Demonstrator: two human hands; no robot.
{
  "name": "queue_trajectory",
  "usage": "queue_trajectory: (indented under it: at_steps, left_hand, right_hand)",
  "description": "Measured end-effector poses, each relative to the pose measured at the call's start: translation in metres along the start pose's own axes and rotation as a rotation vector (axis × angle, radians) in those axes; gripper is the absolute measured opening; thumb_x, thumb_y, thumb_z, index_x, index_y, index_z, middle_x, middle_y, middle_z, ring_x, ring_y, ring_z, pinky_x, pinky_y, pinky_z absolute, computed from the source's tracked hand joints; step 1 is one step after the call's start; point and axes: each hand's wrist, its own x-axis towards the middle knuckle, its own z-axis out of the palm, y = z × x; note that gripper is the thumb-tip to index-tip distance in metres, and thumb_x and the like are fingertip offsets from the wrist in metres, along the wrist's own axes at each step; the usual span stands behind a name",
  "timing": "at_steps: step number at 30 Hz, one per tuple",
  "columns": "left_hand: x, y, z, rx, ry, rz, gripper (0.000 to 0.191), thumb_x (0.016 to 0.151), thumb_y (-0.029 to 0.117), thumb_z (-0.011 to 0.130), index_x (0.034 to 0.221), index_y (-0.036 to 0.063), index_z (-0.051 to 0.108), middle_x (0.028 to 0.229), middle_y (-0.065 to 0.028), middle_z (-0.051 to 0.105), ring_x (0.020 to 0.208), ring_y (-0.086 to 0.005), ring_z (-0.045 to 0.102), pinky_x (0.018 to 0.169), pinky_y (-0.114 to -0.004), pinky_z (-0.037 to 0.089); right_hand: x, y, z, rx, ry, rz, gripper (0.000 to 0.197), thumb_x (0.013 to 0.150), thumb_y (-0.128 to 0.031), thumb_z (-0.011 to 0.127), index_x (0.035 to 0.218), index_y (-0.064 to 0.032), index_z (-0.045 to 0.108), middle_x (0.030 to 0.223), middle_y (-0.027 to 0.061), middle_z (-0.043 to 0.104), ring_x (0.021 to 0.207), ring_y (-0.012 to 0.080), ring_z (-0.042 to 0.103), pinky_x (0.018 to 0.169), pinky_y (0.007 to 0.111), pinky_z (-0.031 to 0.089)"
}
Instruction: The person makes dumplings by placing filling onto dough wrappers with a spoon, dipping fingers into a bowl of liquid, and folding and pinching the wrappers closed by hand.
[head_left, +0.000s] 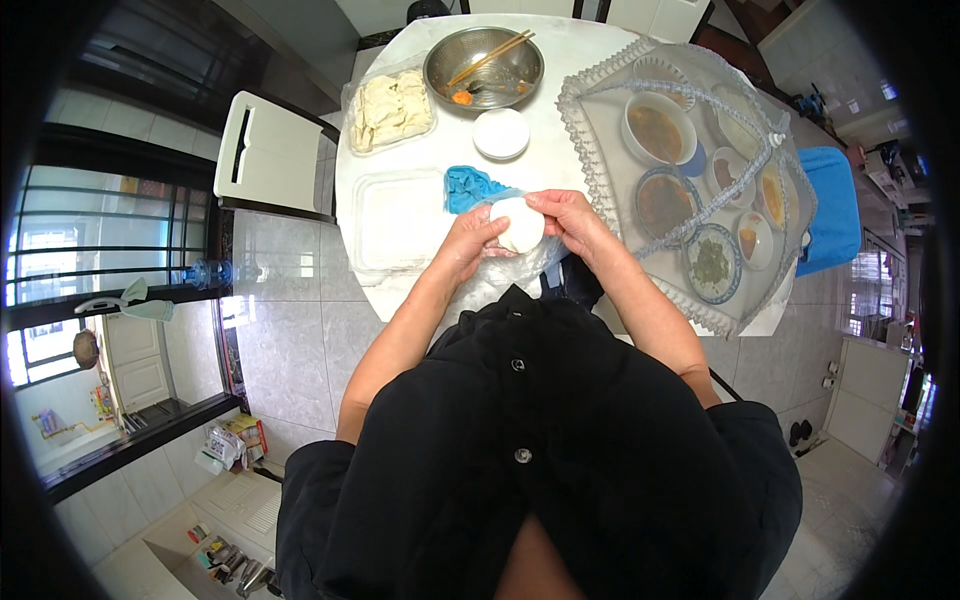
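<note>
My left hand (474, 238) and my right hand (564, 217) together hold a round white dough wrapper (520, 226) near the table's front edge. Whether it is one wrapper or a stack, I cannot tell. The left thumb rests on its face, while the right fingers pinch its upper right edge. Beneath my hands lies a crumpled clear plastic bag (491, 283). A bunched blue cloth (466, 189) is just beyond them. Further back stand a small white bowl (501, 133) and a steel mixing bowl (469, 56), with wooden chopsticks (491, 57) and scraps of orange filling inside.
Left on the white table (570, 37) are a clear plastic tray (397, 217) and a container (429, 139) of pale folded dumplings (391, 109). A lace-edged mesh food cover (589, 154) shelters several dishes at right. Chairs stand left (277, 154) and right, the latter blue-draped (831, 210).
</note>
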Motion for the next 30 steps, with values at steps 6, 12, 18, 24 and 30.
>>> queue_trajectory:
  at_steps: [6, 12, 18, 24, 30]
  left_hand:
    - [0.004, -0.016, -0.02, 0.195, 0.056, 0.001, 0.031, 0.082, 0.003, 0.064, 0.11, -0.0057, 0.057, 0.098, -0.0097, 0.065, 0.082, -0.0154, 0.065, 0.068, -0.024, 0.054]
    - [-0.001, -0.01, -0.021, 0.219, 0.001, -0.003, 0.032, 0.082, 0.003, 0.064, 0.111, -0.0077, 0.057, 0.1, -0.0113, 0.065, 0.085, -0.0157, 0.065, 0.072, -0.024, 0.054]
    - [0.002, -0.01, -0.025, 0.107, -0.04, -0.044, 0.033, 0.087, 0.004, 0.056, 0.117, -0.009, 0.051, 0.106, -0.014, 0.063, 0.091, -0.0203, 0.064, 0.078, -0.028, 0.055]
    - [0.006, -0.021, -0.032, -0.063, -0.15, -0.03, 0.037, 0.092, 0.008, 0.048, 0.125, -0.0067, 0.042, 0.121, -0.016, 0.054, 0.108, -0.0269, 0.057, 0.09, -0.039, 0.051]
    - [0.012, -0.038, -0.055, -0.377, -0.368, -0.022, 0.054, 0.091, 0.032, 0.054, 0.131, -0.001, 0.038, 0.12, -0.0104, 0.053, 0.11, -0.0218, 0.052, 0.1, -0.042, 0.039]
  right_hand:
    - [-0.003, 0.008, 0.0, -0.22, 0.034, -0.038, 0.025, 0.076, -0.004, 0.071, 0.098, 0.0043, 0.064, 0.088, 0.0119, 0.066, 0.07, 0.0157, 0.064, 0.062, 0.024, 0.053]
    - [-0.005, 0.003, -0.005, -0.286, 0.038, -0.118, 0.023, 0.073, -0.001, 0.072, 0.094, 0.004, 0.065, 0.083, 0.0109, 0.067, 0.07, 0.0155, 0.064, 0.062, 0.024, 0.053]
    - [-0.004, 0.006, -0.005, -0.143, 0.056, -0.116, 0.018, 0.077, 0.0, 0.068, 0.093, 0.0045, 0.064, 0.084, 0.0109, 0.067, 0.069, 0.0142, 0.064, 0.059, 0.024, 0.052]
    - [-0.009, 0.005, 0.007, -0.442, 0.068, -0.25, 0.005, 0.083, -0.005, 0.061, 0.086, -0.0008, 0.062, 0.072, 0.0046, 0.064, 0.065, 0.0072, 0.057, 0.054, 0.021, 0.045]
    - [-0.009, 0.005, 0.033, -0.603, -0.187, -0.42, 0.008, 0.081, -0.005, 0.06, 0.087, 0.0007, 0.063, 0.072, 0.0027, 0.063, 0.067, 0.0073, 0.057, 0.062, 0.022, 0.046]
